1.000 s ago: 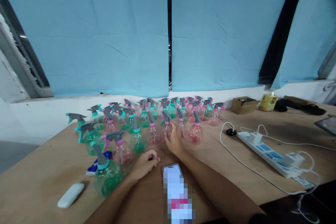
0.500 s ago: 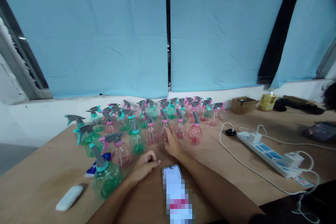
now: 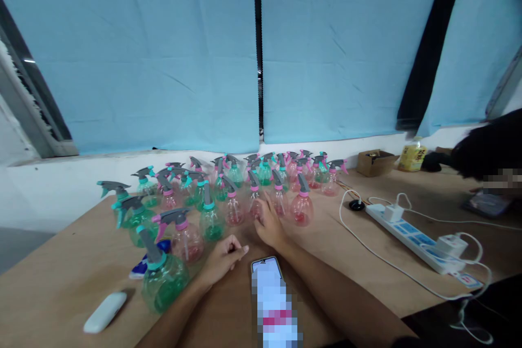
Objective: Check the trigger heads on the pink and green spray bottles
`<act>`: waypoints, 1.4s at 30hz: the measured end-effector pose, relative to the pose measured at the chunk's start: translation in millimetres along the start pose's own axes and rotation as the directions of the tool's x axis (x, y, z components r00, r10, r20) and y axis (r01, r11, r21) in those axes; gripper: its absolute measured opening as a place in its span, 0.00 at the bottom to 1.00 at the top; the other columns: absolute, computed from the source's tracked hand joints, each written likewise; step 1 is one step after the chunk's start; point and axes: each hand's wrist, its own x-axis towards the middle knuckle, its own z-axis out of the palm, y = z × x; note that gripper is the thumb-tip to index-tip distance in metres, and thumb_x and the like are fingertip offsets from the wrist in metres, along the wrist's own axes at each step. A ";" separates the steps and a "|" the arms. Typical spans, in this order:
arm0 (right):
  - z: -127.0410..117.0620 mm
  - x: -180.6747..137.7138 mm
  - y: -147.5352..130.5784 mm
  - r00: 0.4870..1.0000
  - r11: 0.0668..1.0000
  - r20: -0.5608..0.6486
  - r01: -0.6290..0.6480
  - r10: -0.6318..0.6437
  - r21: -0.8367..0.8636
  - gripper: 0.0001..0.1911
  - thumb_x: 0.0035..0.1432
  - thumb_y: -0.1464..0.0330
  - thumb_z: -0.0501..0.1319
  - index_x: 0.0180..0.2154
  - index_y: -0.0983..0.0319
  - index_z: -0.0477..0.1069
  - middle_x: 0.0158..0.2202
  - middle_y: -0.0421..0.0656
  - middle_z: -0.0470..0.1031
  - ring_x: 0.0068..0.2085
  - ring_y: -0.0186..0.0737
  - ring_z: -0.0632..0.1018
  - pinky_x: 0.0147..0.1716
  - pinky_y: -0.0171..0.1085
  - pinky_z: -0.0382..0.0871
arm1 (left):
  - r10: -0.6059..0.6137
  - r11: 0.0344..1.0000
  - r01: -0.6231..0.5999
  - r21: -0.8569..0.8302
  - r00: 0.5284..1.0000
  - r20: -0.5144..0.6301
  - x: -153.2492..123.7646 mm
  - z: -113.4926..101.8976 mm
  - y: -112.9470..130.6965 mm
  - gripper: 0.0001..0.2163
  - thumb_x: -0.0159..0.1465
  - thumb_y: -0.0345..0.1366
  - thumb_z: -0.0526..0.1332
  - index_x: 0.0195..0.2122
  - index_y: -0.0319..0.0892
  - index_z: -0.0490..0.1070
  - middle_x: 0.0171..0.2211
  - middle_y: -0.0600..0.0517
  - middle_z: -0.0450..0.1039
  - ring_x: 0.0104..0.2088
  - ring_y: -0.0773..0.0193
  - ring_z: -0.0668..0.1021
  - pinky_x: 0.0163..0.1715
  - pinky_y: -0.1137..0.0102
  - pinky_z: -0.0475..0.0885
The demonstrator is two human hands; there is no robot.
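Many spray bottles with green or pink see-through bodies and grey trigger heads stand in a cluster on the wooden table. My right hand (image 3: 269, 224) reaches toward a pink spray bottle (image 3: 253, 207) in the front row. Its index finger is stretched out at the bottle's side; whether it touches, I cannot tell. My left hand (image 3: 225, 259) rests on the table with its fingers curled in and nothing visible in them. Closest to it are a pink spray bottle (image 3: 186, 242) and a green spray bottle (image 3: 212, 223). Between my forearms lies a phone (image 3: 273, 302), its screen lit and pixelated.
At the front left are a green spray bottle (image 3: 165, 283), a blue packet (image 3: 141, 267) and a white oval case (image 3: 105, 312). To the right lie a power strip (image 3: 411, 236) with cables, a cardboard box (image 3: 376, 163) and a yellow-labelled bottle (image 3: 412, 156). Another person's dark hair (image 3: 489, 144) shows at the right edge.
The other person's head has come further into view from the right. The view has shifted slightly; both my hands stay nearly in place, and the bottles stand as before.
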 end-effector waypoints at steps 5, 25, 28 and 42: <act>-18.9 2.2 -6.4 0.972 0.988 -0.220 -0.107 0.081 -0.110 0.27 0.52 0.73 0.57 0.55 0.62 0.60 0.55 0.54 0.61 0.59 0.55 0.63 0.59 0.58 0.56 | 0.007 0.998 -0.006 0.056 1.000 -0.024 -1.5 -0.8 2.7 0.20 0.57 0.54 0.63 0.26 0.43 0.61 0.19 0.61 0.62 0.18 0.71 0.65 0.21 0.74 0.57; -20.4 23.9 34.9 0.962 0.994 -0.261 -0.096 0.079 -0.053 0.25 0.50 0.75 0.55 0.52 0.62 0.62 0.56 0.53 0.61 0.61 0.50 0.62 0.61 0.52 0.56 | -0.030 0.998 0.031 0.053 0.999 -0.018 -0.5 0.3 5.5 0.21 0.59 0.57 0.60 0.26 0.42 0.65 0.20 0.59 0.63 0.18 0.71 0.64 0.20 0.74 0.55; -18.9 24.4 35.4 0.953 0.996 -0.294 -0.084 0.079 -0.006 0.23 0.52 0.75 0.54 0.51 0.62 0.59 0.49 0.51 0.65 0.55 0.47 0.68 0.57 0.50 0.62 | -0.052 0.998 0.053 0.045 0.998 -0.019 -0.4 0.7 8.2 0.23 0.60 0.59 0.55 0.30 0.41 0.69 0.20 0.58 0.63 0.18 0.71 0.63 0.19 0.75 0.54; -22.7 27.0 17.0 0.916 0.966 -0.339 -0.150 0.216 0.210 0.38 0.48 0.74 0.60 0.60 0.62 0.50 0.48 0.50 0.70 0.46 0.45 0.74 0.50 0.44 0.66 | -0.072 0.997 0.072 -0.004 0.997 -0.018 -1.0 1.2 11.2 0.21 0.58 0.58 0.60 0.32 0.42 0.67 0.22 0.59 0.63 0.18 0.72 0.63 0.18 0.76 0.53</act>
